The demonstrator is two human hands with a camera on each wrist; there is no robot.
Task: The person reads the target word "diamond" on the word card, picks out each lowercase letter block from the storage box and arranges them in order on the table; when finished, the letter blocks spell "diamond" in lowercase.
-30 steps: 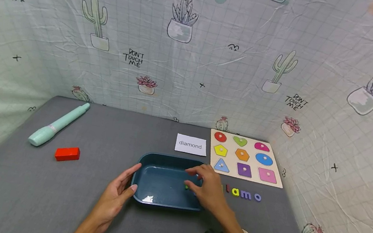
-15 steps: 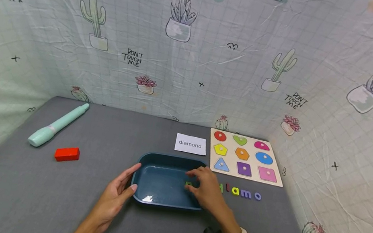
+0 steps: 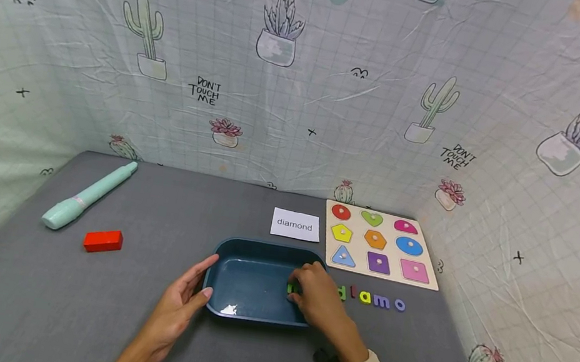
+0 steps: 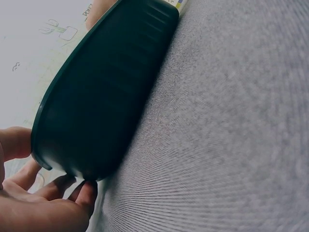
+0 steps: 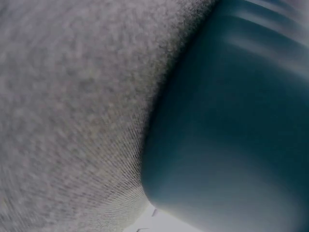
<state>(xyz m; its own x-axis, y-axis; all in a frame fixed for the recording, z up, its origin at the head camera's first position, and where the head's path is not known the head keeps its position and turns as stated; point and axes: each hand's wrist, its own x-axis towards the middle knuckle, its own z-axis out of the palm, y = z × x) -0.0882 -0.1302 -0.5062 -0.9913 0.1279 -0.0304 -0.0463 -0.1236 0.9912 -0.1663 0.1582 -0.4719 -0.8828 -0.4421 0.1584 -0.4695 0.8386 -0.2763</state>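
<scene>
A dark blue tray [image 3: 246,312] stands on the grey table. My left hand [image 3: 173,309] holds its left end, with thumb and index finger at the rim. In the left wrist view, the other fingers [image 4: 87,195] touch the outside of the tray wall. My right hand [image 3: 321,300] reaches over the tray's right end, thumb and fingers bent around a green toy letter [image 3: 290,289] inside it. The letter is mostly hidden by the fingers. In the right wrist view only the tray's outer wall [image 5: 227,125] and the table show, not the hand.
Right of the tray lie toy letters, among them a yellow "a" [image 3: 365,297], purple "m" [image 3: 381,301] and purple "o" [image 3: 399,305]. Behind are a "diamond" card [image 3: 295,225] and a shape puzzle board [image 3: 363,224]. A red block [image 3: 103,241] and mint-green stick [image 3: 90,195] lie left.
The thumb and fingers of my right hand have come closer together around the green letter in the tray. My left hand has stayed at the tray's left end.
</scene>
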